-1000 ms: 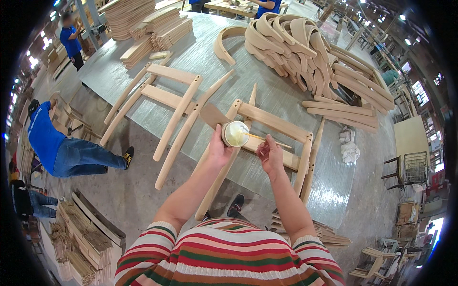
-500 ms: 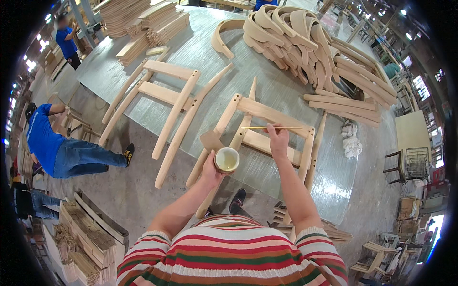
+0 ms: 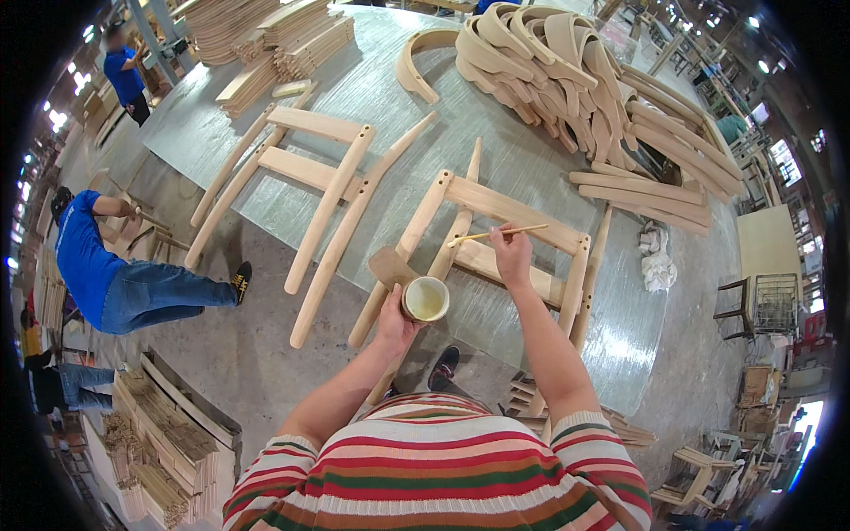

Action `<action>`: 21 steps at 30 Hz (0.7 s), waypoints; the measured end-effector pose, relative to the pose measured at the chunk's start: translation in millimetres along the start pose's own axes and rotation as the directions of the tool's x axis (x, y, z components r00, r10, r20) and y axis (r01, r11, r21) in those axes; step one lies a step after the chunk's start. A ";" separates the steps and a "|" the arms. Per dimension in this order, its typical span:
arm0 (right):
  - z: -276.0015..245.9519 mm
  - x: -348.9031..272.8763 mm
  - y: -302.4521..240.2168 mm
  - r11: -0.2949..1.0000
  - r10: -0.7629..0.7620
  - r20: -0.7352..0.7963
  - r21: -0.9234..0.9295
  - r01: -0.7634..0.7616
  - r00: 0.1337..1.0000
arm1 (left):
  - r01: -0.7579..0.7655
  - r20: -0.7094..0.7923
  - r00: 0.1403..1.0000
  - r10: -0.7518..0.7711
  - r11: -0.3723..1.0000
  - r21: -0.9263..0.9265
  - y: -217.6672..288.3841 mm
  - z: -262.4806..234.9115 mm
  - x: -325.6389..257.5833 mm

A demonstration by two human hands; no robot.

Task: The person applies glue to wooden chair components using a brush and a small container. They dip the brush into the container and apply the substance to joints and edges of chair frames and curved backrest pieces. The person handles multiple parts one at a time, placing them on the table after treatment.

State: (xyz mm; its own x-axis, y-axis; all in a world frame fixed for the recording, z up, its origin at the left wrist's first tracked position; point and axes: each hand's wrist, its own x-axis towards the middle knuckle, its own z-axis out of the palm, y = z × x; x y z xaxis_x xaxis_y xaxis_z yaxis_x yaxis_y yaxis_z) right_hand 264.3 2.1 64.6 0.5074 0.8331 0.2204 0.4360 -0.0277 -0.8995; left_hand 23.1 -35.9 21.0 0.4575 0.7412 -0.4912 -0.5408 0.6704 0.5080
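Note:
My left hand (image 3: pixel 394 320) is closed round a small cup (image 3: pixel 427 299) of pale yellowish liquid. A flat brown piece (image 3: pixel 392 267) sticks out beside the cup, apparently in the same grip. Between the fingers of my right hand (image 3: pixel 512 258) is a thin wooden stick (image 3: pixel 531 228), possibly a brush. Its pale tip is at the inner leg of the near wooden chair frame (image 3: pixel 509 210); whether it touches cannot be told. That frame has dark holes at its corners and lies partly over the table edge. A similar chair frame (image 3: pixel 319 126) lies to the left.
On the shiny-topped table (image 3: pixel 425 133) are a big pile of curved wooden parts (image 3: pixel 540 66), stacked slats (image 3: pixel 310 49) and a white cloth (image 3: pixel 655 257). A person in blue (image 3: pixel 93 261) bends over at the left. Bundled wood (image 3: pixel 164 442) stands at lower left.
My right hand has moved slightly left and down. The stick has gone from nearly level to slanted, its tip lower at the frame's leg. My left hand with the cup has barely shifted.

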 end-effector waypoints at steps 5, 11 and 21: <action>2.5 9.6 4.1 0.998 -0.056 -0.019 -0.010 0.055 0.998 | -0.004 0.014 1.000 0.004 1.000 0.000 0.2 -0.5 1.3; 11.9 14.6 -10.1 0.955 -0.237 0.071 -0.164 0.246 0.969 | -0.011 -0.008 1.000 0.012 1.000 0.026 0.8 -1.5 1.1; 16.7 35.3 -23.8 0.725 -0.282 0.441 -0.483 0.491 0.852 | 0.005 0.003 1.000 -0.005 0.999 0.040 0.0 -0.9 0.9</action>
State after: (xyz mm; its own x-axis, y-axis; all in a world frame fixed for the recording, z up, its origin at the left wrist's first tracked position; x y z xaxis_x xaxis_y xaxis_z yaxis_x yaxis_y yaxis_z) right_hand 259.3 41.4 87.6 -0.0189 0.9613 0.2749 0.9242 0.1217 -0.3620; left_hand 22.8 -35.2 19.9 0.4621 0.7378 -0.4921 -0.5098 0.6750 0.5333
